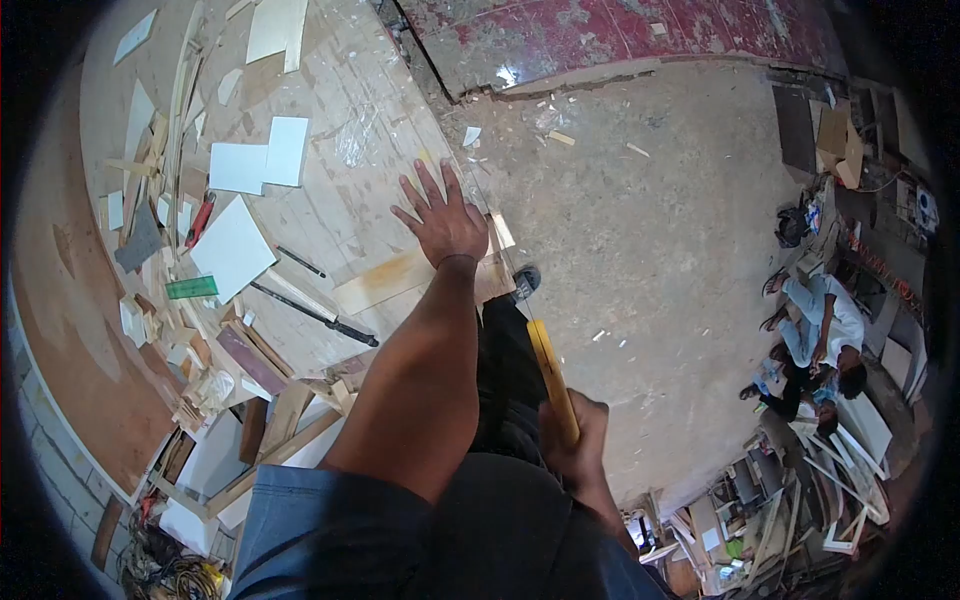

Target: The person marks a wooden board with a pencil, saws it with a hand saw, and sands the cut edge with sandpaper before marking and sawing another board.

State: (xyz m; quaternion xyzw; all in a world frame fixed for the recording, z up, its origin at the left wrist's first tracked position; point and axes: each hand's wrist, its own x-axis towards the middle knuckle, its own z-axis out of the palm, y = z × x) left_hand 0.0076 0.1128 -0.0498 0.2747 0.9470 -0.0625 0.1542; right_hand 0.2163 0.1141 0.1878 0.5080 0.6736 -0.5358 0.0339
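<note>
My left hand [448, 225] lies flat with its fingers spread near the edge of the wooden worktable [350, 210]. Under its wrist runs a pale wooden board [385, 283], one end sticking out past the table edge. My right hand [583, 440] is wrapped around the yellow handle of a handsaw [552, 375], below and to the right of the board. The saw's thin blade, seen almost edge-on, points up toward the board's overhanging end; my left hand and forearm cover part of the board.
White panels [235, 250], a green ruler [191, 288], a red-handled tool [201, 219] and dark rods [315, 313] lie on the table. Wood offcuts [285, 420] pile up at lower left. Two people [820, 340] sit at the right, beyond the concrete floor [640, 260] with scattered scraps.
</note>
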